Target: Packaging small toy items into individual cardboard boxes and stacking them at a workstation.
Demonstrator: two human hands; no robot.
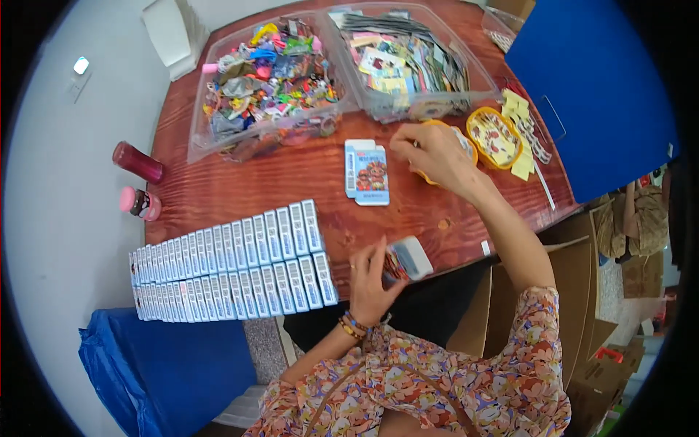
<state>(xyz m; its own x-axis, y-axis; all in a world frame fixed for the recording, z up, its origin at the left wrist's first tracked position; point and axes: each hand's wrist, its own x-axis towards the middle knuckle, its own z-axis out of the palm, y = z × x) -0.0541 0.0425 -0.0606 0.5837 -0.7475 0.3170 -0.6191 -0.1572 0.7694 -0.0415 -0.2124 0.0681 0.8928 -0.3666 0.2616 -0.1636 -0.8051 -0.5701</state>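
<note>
At the table's near edge my left hand (370,282), with beaded bracelets on its wrist, is closed round a small light-blue card box (412,259). That box is tilted, and its pale end faces right. My right hand (440,156) hovers farther off, its fingertips pinched together; whether something small is between them I cannot make out. Under and beside it sits a yellow-rimmed dish (468,146), partly hidden by the hand. A second yellow-rimmed dish (494,138) to its right holds small flat pieces. Between my hands lies a flat light-blue printed carton (370,173).
Two rows of standing small boxes (233,266) fill the near left. Behind are a clear bin of colourful trinkets (195,142) and another of flat packets (375,108). A red tumbler (138,162) and a pink-lidded jar (140,204) stand left. Yellow paper notes (521,166) lie right.
</note>
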